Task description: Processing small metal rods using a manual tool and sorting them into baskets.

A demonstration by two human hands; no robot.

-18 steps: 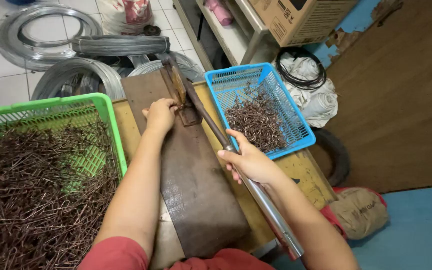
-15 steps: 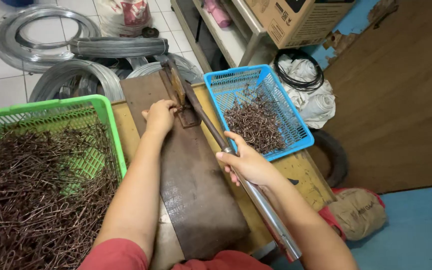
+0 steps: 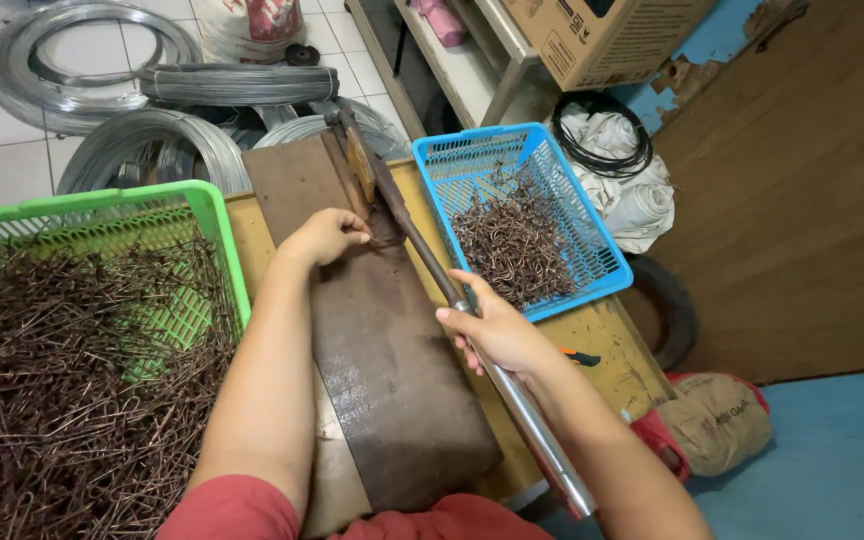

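My right hand [image 3: 497, 330] grips the long metal lever handle [image 3: 532, 425] of a bending tool, which runs from the pivot [image 3: 362, 165] at the far end of a rusty steel plate [image 3: 382, 370] back toward me. My left hand [image 3: 324, 236] rests closed on the plate beside the tool's jaw, fingertips at the jaw; what it pinches is hidden. A green basket [image 3: 214, 215] at the left is full of straight rusty wire pieces [image 3: 72, 380]. A blue basket [image 3: 562, 200] at the right holds bent wire pieces [image 3: 517, 245].
Coils of grey wire [image 3: 82, 60] lie on the tiled floor beyond the yellow workbench [image 3: 602, 345]. A cardboard box [image 3: 602, 35] sits on a shelf at the back right; white rope bundles [image 3: 632, 185], a tyre [image 3: 672, 310] and a tan bag [image 3: 717, 420] lie at the right.
Hands and lever hold nearly the same pose; only the camera view has shifted slightly.
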